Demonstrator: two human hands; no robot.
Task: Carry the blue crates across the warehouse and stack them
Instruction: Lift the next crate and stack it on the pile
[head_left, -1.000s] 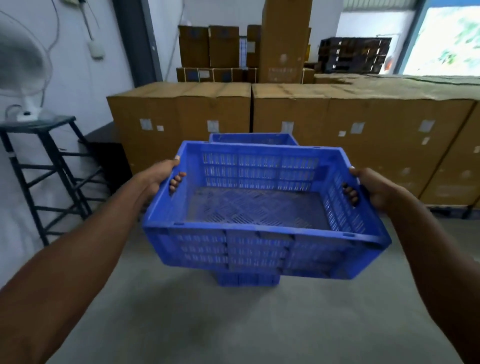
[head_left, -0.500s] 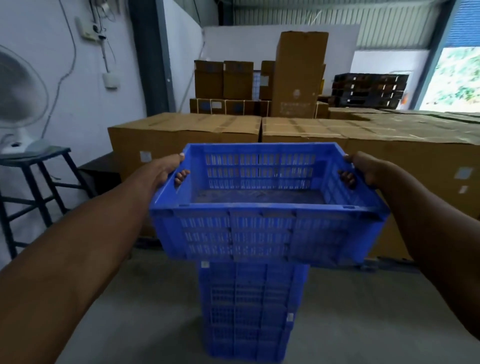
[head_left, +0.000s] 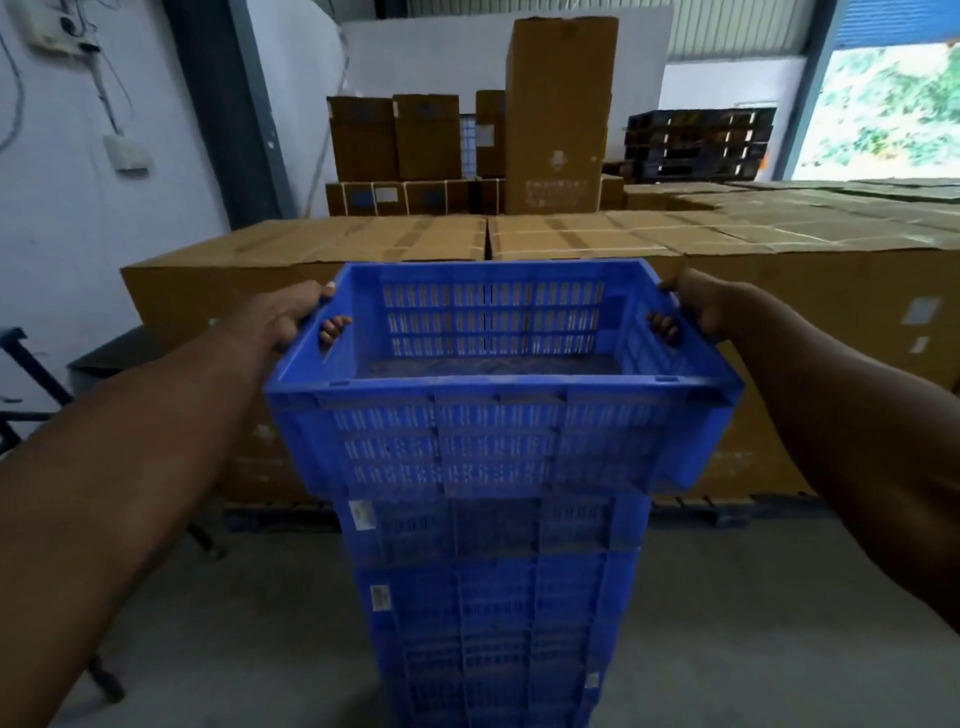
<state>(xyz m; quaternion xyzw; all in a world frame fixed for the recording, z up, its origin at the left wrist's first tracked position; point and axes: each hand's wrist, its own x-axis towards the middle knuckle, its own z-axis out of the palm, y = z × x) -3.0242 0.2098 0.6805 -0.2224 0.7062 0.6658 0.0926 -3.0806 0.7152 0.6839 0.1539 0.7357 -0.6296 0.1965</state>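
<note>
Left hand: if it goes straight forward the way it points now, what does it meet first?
Probably the big carton behind the stack; the left hand points toward it while gripping the crate. Depth is unclear.

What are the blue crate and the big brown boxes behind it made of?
The blue crate looks like hard moulded plastic, a bit dusty, with neat slots cut through its walls. The brown boxes look like cardboard: dull brown, folded flaps, tape strips and paper labels.

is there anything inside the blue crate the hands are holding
No, the held blue slotted plastic crate is empty: its perforated floor shows bare between the left hand and the right hand.
</note>
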